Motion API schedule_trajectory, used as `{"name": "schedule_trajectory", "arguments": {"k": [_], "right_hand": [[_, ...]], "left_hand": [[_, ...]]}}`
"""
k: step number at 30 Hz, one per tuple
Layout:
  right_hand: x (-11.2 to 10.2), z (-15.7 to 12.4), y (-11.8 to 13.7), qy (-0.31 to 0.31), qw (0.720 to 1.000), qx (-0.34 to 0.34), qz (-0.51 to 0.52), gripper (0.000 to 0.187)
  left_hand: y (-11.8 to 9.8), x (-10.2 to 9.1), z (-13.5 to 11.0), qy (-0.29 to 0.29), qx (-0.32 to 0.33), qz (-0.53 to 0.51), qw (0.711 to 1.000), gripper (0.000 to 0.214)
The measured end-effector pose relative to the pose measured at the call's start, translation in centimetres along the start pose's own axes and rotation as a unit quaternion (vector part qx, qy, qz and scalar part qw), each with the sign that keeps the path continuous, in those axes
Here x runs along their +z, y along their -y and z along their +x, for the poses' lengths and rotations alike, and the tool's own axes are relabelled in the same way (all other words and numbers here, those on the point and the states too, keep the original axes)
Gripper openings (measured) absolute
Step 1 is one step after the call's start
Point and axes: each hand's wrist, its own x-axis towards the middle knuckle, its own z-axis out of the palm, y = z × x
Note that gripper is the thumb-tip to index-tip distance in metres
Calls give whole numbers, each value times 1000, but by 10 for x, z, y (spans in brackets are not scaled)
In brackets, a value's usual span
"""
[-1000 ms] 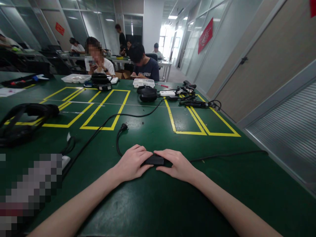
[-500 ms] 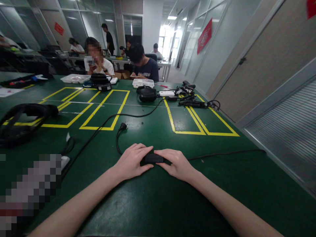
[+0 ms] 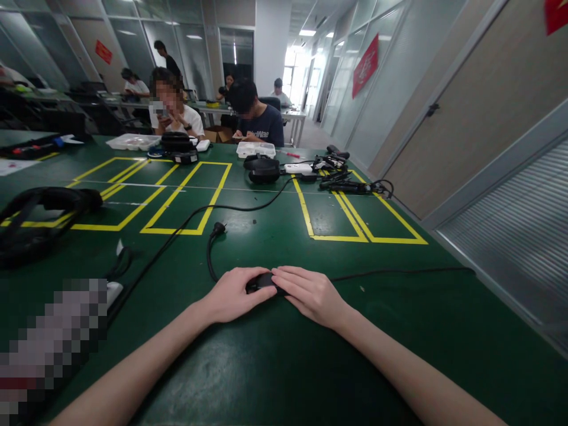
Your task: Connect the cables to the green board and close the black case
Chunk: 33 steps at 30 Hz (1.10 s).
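Left hand and right hand fingers curl over black adapter

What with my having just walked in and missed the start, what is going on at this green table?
A person at the green table has both hands on a small black block lying on it. The left hand wraps its left end; the right hand lays its fingers over the other, grip unclear. One black cable curls from the left hand to a loose plug, another cable runs off right. Two other people sit at the far end.
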Motion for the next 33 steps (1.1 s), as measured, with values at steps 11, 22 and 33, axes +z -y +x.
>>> {"name": "schedule_trajectory", "arguments": {"k": [11,22,33], "right_hand": [[-2,-4,0,109,982,124,90,35],[-10,0,4,201,959,155,124,54],[-15,0,3,247,959,136,24,53]], "left_hand": [[1,4,-2,-29,-36,-55,997,31],[0,2,-3,-22,28,64,997,21],[2,11,-3,-64,99,124,985,29]]}}
